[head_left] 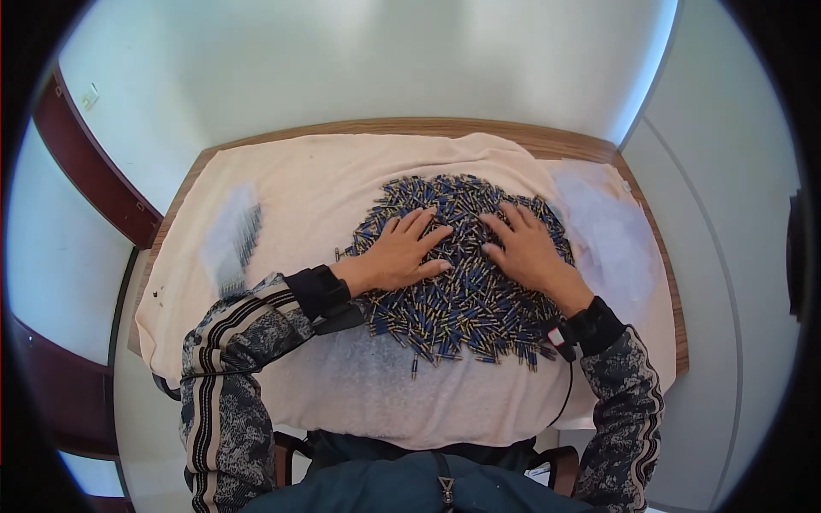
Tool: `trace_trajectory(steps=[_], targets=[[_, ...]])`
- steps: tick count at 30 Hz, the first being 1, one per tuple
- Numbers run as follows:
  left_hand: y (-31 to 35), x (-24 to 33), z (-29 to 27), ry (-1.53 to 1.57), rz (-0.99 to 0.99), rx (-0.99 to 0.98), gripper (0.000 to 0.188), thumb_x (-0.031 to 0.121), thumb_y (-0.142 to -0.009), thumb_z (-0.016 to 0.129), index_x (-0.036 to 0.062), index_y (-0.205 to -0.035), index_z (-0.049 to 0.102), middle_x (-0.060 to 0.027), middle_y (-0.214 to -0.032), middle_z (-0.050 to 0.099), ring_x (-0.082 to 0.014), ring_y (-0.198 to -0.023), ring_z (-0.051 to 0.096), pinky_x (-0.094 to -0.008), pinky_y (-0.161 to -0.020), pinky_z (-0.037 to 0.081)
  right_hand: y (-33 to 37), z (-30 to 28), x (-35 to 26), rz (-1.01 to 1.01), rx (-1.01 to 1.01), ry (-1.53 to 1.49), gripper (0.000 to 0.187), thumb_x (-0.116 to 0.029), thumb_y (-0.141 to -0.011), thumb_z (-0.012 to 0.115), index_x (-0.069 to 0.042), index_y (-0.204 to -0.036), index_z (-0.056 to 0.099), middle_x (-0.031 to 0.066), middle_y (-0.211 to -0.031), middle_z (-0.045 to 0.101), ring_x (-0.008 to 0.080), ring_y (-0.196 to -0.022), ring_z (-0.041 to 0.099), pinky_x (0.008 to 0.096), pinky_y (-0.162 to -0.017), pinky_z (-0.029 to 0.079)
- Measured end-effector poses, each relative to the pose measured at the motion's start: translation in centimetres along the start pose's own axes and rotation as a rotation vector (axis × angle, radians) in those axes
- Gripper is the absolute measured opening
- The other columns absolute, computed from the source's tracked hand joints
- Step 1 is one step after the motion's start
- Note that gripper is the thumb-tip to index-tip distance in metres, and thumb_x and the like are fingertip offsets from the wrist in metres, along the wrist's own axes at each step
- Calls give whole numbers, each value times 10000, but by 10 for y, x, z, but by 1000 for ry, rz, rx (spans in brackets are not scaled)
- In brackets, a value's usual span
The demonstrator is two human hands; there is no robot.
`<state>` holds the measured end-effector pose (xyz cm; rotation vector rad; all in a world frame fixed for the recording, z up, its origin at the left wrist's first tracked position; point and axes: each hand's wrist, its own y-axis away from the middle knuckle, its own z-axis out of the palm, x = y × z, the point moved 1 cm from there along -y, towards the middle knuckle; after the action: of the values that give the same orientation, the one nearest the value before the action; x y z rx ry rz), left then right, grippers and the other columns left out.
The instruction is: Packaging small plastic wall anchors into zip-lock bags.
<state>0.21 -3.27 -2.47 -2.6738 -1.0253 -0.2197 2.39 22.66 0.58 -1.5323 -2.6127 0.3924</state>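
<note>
A broad heap of small blue-and-gold cylindrical pieces (466,308) is spread over a pale pink cloth (316,171); their exact kind is too small to tell. My left hand (395,258) lies on the left part of the heap, palm down and fingers apart. On its right part rests my right hand (528,254), likewise with fingers spread. Both hands touch the pieces, and neither grips any that I can see. Whatever is under the palms is hidden.
Left on the cloth sits a clear plastic bag (224,244) with rows of similar pieces. Crumpled translucent plastic bags (603,227) lie at the right. The wooden table edge (368,126) shows at the back. A thin black cable (566,398) hangs by my right wrist.
</note>
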Motion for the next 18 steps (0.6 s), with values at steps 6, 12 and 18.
trace_trajectory(steps=[6,12,18], targets=[[21,46,-2,-169,138,43,602,555,-942,505,222,-1438,426,-220,-1491,334,-392,-1392,313,-617,-1074,235,27,5,21,112,-19,-101,454,-348,-935,597,-124,-1325,539,185,-1423,445,406,-1328,384,498,-1070,362],[12,48,-19,-52,274,-20,388,434,-908,599,171,-1192,572,-158,-1315,492,-329,-1260,442,-522,-980,349,54,-13,-11,89,-14,-127,439,-331,-932,610,-102,-1303,559,198,-1429,431,429,-1322,379,512,-1078,354],[-14,36,-5,-8,285,11,175,245,-826,681,120,-925,608,-78,-1000,641,-232,-856,638,-354,-690,505,58,-20,-14,77,-36,-145,428,-316,-922,627,-96,-1286,576,206,-1428,432,447,-1316,376,510,-1083,352]])
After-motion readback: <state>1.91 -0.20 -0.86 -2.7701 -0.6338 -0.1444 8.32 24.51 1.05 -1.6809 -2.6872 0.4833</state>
